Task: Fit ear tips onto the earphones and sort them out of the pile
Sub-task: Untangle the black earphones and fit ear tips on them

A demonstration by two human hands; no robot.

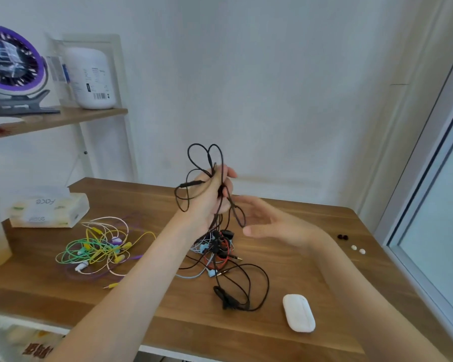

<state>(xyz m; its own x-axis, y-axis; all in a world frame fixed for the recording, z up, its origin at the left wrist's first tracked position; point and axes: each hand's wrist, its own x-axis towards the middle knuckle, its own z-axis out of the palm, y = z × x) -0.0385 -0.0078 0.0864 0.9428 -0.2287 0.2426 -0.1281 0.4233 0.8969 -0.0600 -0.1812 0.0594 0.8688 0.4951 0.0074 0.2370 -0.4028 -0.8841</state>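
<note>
While left hand (212,197) grip clenches black earphone cable (194,158) above dark pile (217,249) on worktop (298,273), right hand (270,223) slack-fingered, empty, above pile; loop contact unclear. Right of pile, ear tips (358,249) small, blurred.

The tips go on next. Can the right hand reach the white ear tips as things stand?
Probably yes: the right hand is open and empty, and the white ear tips lie on bare table beside its wrist, nothing between.
</note>
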